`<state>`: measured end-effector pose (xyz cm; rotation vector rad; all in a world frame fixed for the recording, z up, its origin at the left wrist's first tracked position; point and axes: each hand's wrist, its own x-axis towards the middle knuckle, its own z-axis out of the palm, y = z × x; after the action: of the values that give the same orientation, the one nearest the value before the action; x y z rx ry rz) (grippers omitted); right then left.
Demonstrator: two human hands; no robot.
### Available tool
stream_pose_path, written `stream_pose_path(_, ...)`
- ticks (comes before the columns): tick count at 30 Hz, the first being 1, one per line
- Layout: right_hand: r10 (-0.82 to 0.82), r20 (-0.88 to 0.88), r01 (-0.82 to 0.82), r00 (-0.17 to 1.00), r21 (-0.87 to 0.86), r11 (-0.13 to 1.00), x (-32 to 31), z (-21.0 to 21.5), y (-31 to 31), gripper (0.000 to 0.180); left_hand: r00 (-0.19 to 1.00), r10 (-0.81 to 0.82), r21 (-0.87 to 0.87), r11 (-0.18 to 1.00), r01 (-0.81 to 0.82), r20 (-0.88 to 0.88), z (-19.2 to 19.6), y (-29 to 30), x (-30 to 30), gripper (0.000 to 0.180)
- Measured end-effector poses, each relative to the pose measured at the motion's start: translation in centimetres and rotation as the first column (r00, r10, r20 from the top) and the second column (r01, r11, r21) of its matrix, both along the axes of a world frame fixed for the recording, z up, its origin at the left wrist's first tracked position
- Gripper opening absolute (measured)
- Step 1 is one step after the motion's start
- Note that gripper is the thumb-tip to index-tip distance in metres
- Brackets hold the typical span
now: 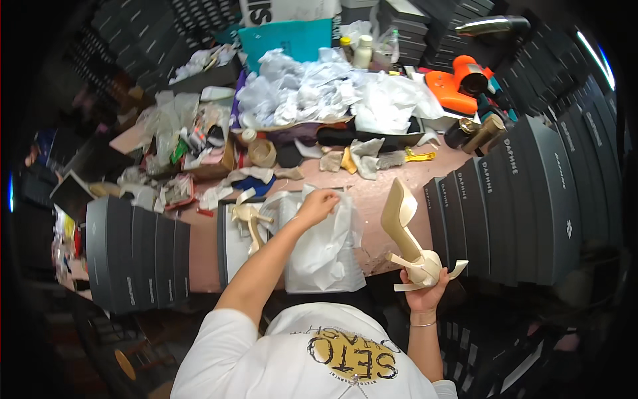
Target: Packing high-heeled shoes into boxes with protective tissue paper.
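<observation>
A cream high-heeled sandal [403,223] is held up at the right, its tan sole turned toward me and its toe pointing away. My right hand [428,292] grips it around the heel end, where loose strap ends stick out. White tissue paper [319,236] lies crumpled over a pale box part [325,282] at the near table edge. My left hand [318,207] is over the paper's far part with its fingers pinched on it. Left of that, a matching sandal [249,216] rests in an open shoe box [224,256], partly hidden by my left forearm.
Stacks of dark shoe boxes stand left [136,256] and right [512,206] on the pink table [392,174]. Behind are a heap of crumpled white paper [299,86], an orange device [455,90], spray cans [482,135], cloth scraps [365,159] and a tape roll [261,153].
</observation>
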<state>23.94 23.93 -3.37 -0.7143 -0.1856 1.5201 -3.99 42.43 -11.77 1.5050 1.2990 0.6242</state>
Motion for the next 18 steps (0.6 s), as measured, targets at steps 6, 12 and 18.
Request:
stream_pose_path(6,-0.021,-0.396,0.032,0.918,0.022,0.999,-1.8,-0.6,1.7,0.054,0.829,0.457,-0.181,0.889,-0.42,0.322,9.0,-3.7,-16.1,0.033)
stream_pose_path(12,0.003,-0.449,-0.001,0.894,0.005,1.0,-3.0,0.2,2.3,0.057,0.997,0.059,0.433,0.898,-0.075,0.05,23.4,-2.3,-16.0,0.045)
stream_pose_path(18,0.26,-0.185,-0.223,0.948,0.198,0.955,-0.6,0.6,-0.2,0.06,0.706,-0.007,0.387,0.833,0.396,-0.708,13.9,-6.6,-8.3,0.026)
